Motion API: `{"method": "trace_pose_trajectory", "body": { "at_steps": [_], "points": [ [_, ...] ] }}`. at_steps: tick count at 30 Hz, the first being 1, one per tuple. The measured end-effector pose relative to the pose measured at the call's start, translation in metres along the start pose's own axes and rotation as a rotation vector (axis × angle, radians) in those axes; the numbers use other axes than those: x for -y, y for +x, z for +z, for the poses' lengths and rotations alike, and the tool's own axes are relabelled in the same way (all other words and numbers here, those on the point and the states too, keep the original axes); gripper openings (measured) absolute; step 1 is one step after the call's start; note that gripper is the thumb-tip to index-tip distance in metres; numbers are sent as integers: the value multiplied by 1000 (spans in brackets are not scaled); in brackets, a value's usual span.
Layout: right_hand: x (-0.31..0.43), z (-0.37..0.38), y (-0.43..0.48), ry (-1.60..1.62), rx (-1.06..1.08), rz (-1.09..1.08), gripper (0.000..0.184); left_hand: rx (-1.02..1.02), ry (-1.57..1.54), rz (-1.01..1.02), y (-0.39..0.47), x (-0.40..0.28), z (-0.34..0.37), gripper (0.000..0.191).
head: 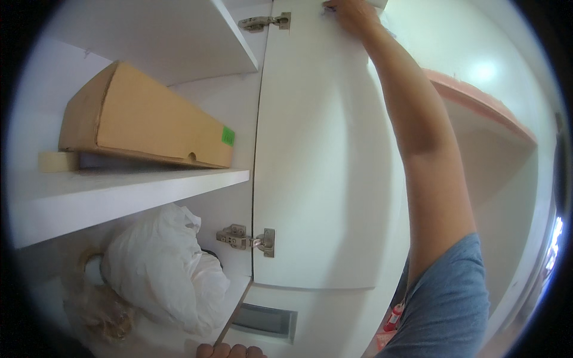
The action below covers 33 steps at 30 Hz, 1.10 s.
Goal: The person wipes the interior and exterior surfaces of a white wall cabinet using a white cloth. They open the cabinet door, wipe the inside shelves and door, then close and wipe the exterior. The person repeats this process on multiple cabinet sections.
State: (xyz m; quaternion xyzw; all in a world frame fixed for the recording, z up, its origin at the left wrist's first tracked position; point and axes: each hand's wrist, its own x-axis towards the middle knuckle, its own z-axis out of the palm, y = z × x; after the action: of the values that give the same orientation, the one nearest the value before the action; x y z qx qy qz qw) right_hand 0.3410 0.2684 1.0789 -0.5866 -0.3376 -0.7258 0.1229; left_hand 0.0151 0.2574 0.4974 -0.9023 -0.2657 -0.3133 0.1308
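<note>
My right hand [357, 17] is raised at the top of the white cabinet door [309, 147], its fingers bent near the door's inner face. A small dark bit shows at the fingertips, too small to name, and the top of the picture cuts off part of the hand. Only the bent fingers of my left hand [230, 351] show at the bottom edge, close to the cabinet's floor board [233, 308]; what they press on is hidden. The door stands open on an upper metal hinge [268, 21] and a lower one [248, 239].
A cardboard box [156, 118] rests tilted on the white shelf [134, 192], beside a roll of tape [58, 162]. Below sits a white plastic bag [156, 268] near a clear-wrapped bundle [112, 317]. A grey recessed handle [266, 321] lies under the door. A pink-edged niche [483, 100] stands right.
</note>
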Motion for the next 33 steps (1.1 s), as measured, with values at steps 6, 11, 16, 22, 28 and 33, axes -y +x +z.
{"method": "trace_pose_trajectory", "body": {
  "at_steps": [6, 11, 16, 22, 28, 33],
  "points": [
    [18, -11, -14, -105, -91, 127, 34, -32, 19, 21, 0, 1, -2, 19],
    [18, -4, -8, 362, -113, 70, 35, -22, 36, 2, 3, 0, -2, 20],
    [8, 21, 11, 367, -347, 190, 37, -5, 99, -9, 5, -2, -3, 21],
    [13, 1, 11, 522, -238, 303, 41, -23, 107, -22, 6, -5, -2, 22],
    [22, -10, -10, 266, -109, 68, 39, 26, 157, -65, 10, -9, -8, 22],
    [-19, 9, 3, 142, -208, 121, 36, 58, 67, -80, 8, -9, -16, 20]
  ]
}}
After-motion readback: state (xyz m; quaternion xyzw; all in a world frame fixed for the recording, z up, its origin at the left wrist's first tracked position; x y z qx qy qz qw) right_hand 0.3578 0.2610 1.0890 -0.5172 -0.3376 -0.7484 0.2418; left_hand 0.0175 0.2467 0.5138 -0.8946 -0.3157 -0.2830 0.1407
